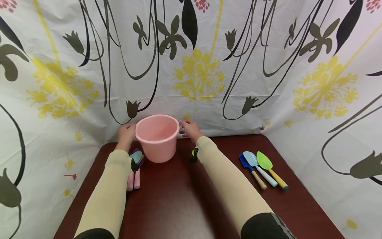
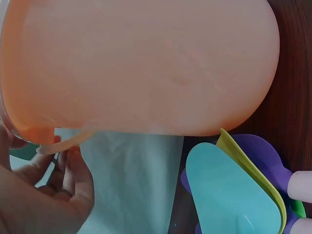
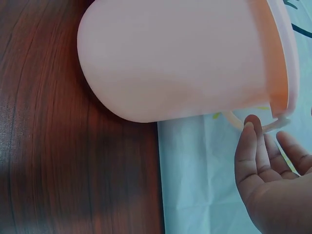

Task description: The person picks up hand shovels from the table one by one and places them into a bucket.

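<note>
A pink plastic bucket (image 1: 158, 149) stands upright near the far edge of the table, its mouth facing up. My left hand (image 1: 126, 134) is at its left side, with fingers curled about the small side handle (image 2: 68, 142) just under the rim. On the opposite side, my right hand (image 1: 192, 130) has its fingers mostly straight, fingertips right at the other handle (image 3: 233, 120). Close beside the left wrist lie utensils with pink grips, among them one with a turquoise blade (image 2: 229, 185) and one with a purple blade (image 2: 258, 151).
On the right of the dark red-brown table (image 1: 167, 205) lie three spatula-like tools: a dark blue one (image 1: 244, 161), a light blue one (image 1: 250, 158) and a green one (image 1: 264, 161) with a yellow handle. A flower-patterned white cloth (image 1: 209, 109) hangs around the table.
</note>
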Available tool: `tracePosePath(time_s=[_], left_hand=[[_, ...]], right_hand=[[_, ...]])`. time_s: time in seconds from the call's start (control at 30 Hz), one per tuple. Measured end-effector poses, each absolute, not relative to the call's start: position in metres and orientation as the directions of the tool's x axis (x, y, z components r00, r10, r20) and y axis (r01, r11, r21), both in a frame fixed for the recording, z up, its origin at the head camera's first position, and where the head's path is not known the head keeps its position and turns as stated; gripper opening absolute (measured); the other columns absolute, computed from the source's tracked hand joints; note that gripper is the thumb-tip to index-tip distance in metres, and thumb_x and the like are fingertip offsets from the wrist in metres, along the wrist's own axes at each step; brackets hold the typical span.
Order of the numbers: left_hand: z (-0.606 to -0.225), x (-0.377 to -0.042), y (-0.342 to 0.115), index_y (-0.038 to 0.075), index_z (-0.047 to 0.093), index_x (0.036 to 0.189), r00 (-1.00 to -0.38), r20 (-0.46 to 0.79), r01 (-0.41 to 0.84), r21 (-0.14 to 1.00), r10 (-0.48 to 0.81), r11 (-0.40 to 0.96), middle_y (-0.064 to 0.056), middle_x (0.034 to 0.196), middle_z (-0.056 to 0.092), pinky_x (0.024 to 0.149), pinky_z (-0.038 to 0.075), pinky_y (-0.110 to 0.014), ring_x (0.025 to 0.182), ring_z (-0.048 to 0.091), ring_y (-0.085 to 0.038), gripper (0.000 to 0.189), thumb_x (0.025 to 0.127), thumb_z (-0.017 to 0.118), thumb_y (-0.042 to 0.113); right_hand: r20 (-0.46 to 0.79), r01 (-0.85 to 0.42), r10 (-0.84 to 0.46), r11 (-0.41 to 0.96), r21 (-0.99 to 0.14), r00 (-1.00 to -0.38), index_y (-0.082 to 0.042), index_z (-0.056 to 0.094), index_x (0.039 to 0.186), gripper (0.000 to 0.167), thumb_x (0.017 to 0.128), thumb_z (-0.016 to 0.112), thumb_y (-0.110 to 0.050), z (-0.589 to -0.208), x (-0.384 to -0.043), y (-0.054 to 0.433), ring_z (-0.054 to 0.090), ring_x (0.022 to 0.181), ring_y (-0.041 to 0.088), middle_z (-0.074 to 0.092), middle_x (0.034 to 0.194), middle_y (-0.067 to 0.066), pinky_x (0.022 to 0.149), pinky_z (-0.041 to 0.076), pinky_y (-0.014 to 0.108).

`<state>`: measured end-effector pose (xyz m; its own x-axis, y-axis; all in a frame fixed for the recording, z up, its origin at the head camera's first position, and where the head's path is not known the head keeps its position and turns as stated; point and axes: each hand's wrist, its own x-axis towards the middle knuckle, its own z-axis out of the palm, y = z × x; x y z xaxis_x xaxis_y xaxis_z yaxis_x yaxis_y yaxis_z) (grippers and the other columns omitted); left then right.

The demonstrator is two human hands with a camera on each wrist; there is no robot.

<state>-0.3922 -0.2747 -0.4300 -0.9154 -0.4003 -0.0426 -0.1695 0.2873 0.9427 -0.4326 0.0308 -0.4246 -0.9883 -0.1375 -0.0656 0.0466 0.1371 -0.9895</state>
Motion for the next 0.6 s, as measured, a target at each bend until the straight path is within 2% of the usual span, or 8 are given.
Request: tracePosePath(time_s=[0.13, 0.23, 0.33, 0.47, 0.6], left_hand=[[-0.430, -0.396, -0.273, 0.004, 0.068, 0.145, -0.922, -0.066, -0.168, 0.956, -0.382, 0.240, -0.019, 0.142, 0.062, 0.096, 0.049, -0.037, 0.120, 0.056, -0.029, 0.051, 0.109, 0.052, 0.038], [-0.430, -0.398, -0.272, 0.007, 0.062, 0.155, -0.922, -0.091, -0.175, 0.965, -0.377, 0.197, -0.018, 0.151, 0.060, 0.106, 0.051, -0.040, 0.129, 0.057, -0.029, 0.056, 0.111, 0.052, 0.040], [-0.431, -0.399, -0.271, 0.007, 0.059, 0.158, -0.914, -0.110, -0.185, 0.970, -0.390, 0.160, -0.019, 0.154, 0.059, 0.112, 0.050, -0.044, 0.132, 0.057, -0.031, 0.057, 0.112, 0.053, 0.039], [-0.434, -0.401, -0.270, 0.004, 0.058, 0.158, -0.906, -0.130, -0.196, 0.972, -0.402, 0.129, -0.020, 0.151, 0.060, 0.106, 0.053, -0.040, 0.129, 0.059, -0.030, 0.058, 0.112, 0.052, 0.039], [-0.436, -0.401, -0.268, 0.004, 0.056, 0.159, -0.905, -0.142, -0.204, 0.972, -0.401, 0.115, -0.020, 0.150, 0.060, 0.098, 0.055, -0.033, 0.125, 0.061, -0.028, 0.059, 0.113, 0.049, 0.040]], right_hand=[[-0.074, 0.058, -0.154, 0.103, -0.993, -0.985, 0.001, 0.066, 0.135, 0.040, 0.114, 0.058, -0.032, -0.424, -0.434, 0.027, 0.072, 0.116, 0.040, 0.065, 0.126, 0.017, 0.110, 0.054, 0.059], [-0.085, 0.069, -0.159, 0.101, -0.992, -0.984, 0.002, 0.067, 0.135, 0.039, 0.113, 0.059, -0.029, -0.424, -0.434, 0.024, 0.072, 0.114, 0.038, 0.067, 0.124, 0.017, 0.107, 0.057, 0.055], [-0.094, 0.077, -0.150, 0.117, -0.990, -0.984, 0.002, 0.068, 0.138, 0.040, 0.113, 0.061, -0.029, -0.425, -0.435, 0.021, 0.073, 0.109, 0.033, 0.068, 0.125, 0.016, 0.102, 0.061, 0.049], [-0.105, 0.090, -0.113, 0.130, -0.987, -0.988, 0.001, 0.069, 0.138, 0.038, 0.114, 0.061, -0.029, -0.428, -0.439, 0.017, 0.073, 0.103, 0.027, 0.070, 0.125, 0.016, 0.099, 0.062, 0.046], [-0.118, 0.108, -0.070, 0.132, -0.985, -0.991, 0.000, 0.071, 0.136, 0.038, 0.113, 0.063, -0.029, -0.431, -0.442, 0.015, 0.072, 0.110, 0.030, 0.071, 0.128, 0.017, 0.108, 0.057, 0.052]])
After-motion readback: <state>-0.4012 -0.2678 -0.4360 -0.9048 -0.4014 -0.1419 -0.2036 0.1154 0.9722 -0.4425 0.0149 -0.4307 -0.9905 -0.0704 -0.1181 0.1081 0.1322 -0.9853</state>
